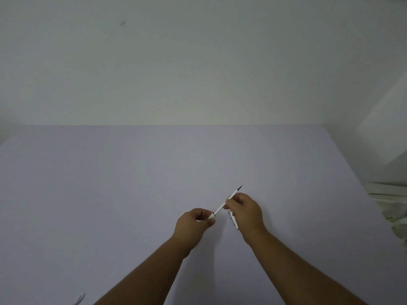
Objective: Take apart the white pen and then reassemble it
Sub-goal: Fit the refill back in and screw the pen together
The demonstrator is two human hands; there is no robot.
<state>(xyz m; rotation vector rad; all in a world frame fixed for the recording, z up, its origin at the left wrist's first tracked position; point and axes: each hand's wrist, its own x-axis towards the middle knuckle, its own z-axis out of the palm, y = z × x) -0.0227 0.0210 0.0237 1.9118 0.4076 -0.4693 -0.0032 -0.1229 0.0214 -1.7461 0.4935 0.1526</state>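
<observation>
My left hand (195, 224) pinches a short white pen piece (211, 215) at its fingertips. A thin white refill (220, 208) with a dark tip runs from that piece up and to the right, its point showing past my right hand (245, 211). My right hand grips the refill between thumb and fingers. Under the right palm a second white pen part with a metal clip (233, 219) sticks out, mostly hidden. Both hands hover over the pale table (132, 194).
A white wall rises behind the table's far edge. Along the right edge sit white stacked items (389, 192) and a crumpled bag with green print (396, 219). A small white curved object (80, 298) lies at the bottom left.
</observation>
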